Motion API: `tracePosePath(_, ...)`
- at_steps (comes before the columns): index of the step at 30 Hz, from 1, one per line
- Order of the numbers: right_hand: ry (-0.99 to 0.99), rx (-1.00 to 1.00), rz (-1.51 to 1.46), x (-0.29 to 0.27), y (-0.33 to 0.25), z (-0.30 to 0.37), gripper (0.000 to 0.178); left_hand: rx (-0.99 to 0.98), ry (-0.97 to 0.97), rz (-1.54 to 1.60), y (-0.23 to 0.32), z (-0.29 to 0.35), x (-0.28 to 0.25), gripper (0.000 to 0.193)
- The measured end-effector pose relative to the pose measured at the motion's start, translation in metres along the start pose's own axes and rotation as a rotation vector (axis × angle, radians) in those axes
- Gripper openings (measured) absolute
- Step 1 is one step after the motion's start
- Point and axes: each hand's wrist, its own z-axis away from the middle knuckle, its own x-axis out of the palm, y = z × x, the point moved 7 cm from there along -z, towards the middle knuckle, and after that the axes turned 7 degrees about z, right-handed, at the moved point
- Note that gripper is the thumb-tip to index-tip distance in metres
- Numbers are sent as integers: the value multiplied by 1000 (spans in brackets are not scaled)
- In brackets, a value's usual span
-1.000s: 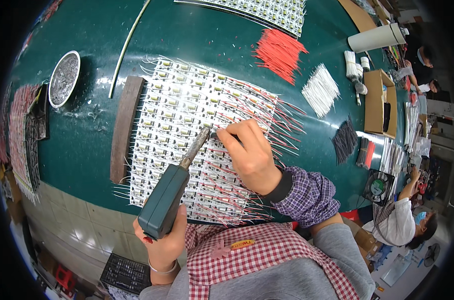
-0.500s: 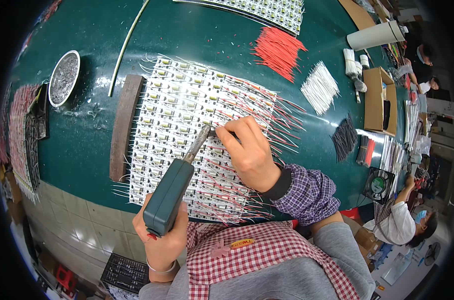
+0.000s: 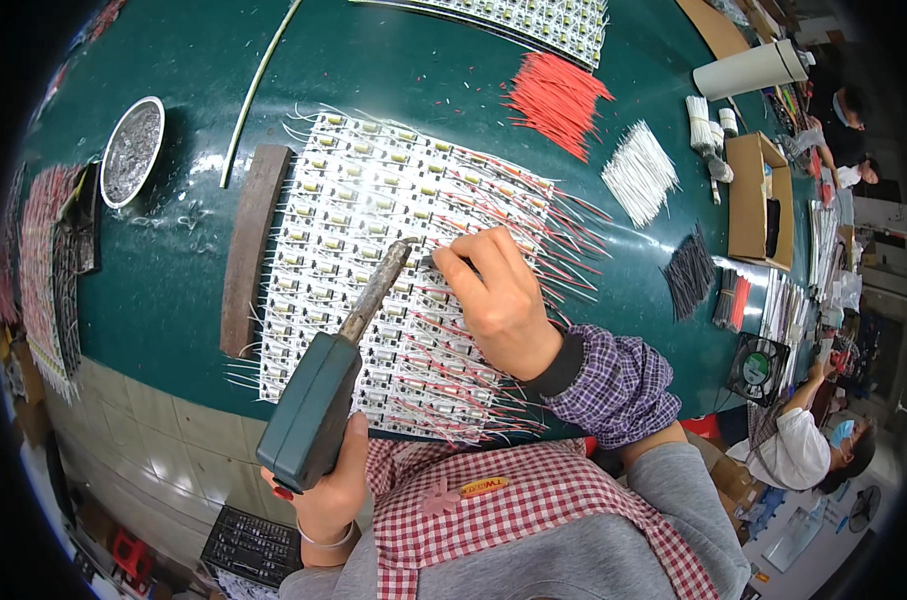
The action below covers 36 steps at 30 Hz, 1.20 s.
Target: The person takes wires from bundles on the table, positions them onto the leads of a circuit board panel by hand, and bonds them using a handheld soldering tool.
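Note:
My left hand (image 3: 335, 490) is wrapped around the handle of a dark green soldering gun (image 3: 308, 415). Its bent tip (image 3: 405, 243) is over the middle of a panel of white circuit boards (image 3: 338, 215), left of my right fingertips; whether it touches the panel I cannot tell. My right hand (image 3: 503, 305) rests on the panel with thumb and forefinger pinched together, and what they hold is too small to make out. Red and white wires (image 3: 573, 215) stick out from the panel's right side, and short white wires fringe its left edge.
Left of the panel lies a brown bar (image 3: 253, 250), with a metal bowl (image 3: 133, 150) farther left. Bundles of red wires (image 3: 556, 105), white wires (image 3: 640, 172) and black wires (image 3: 688, 275) lie to the right, near a cardboard box (image 3: 756, 205). Another person (image 3: 798, 440) sits at far right.
The soldering gun's body has shifted down and left with my left hand, and its tip has moved slightly away from my right fingertips. My right hand stays almost where it was.

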Motion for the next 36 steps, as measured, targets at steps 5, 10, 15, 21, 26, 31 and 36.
tracePosePath(5,22,-20,-34,-6,-3,6,36,15,4,4,-3,3,-2,28)
tracePosePath(10,36,-30,-86,-6,-12,10,38,-28,-21,16,-5,6,-5,27)
tracePosePath(15,19,-30,-82,-3,-13,11,36,120,-51,-98,-5,8,-4,26)
tracePosePath(21,10,-31,-70,-2,-14,11,36,31,-41,-58,-7,10,-3,25)
tracePosePath(26,10,-35,-85,0,-14,11,36,139,-121,-23,1,1,3,23)
tracePosePath(31,40,-24,-81,-1,-15,10,36,129,-152,61,10,-4,7,20)
tracePosePath(36,4,-36,-48,2,-15,11,33,93,-196,54,13,-6,9,19)
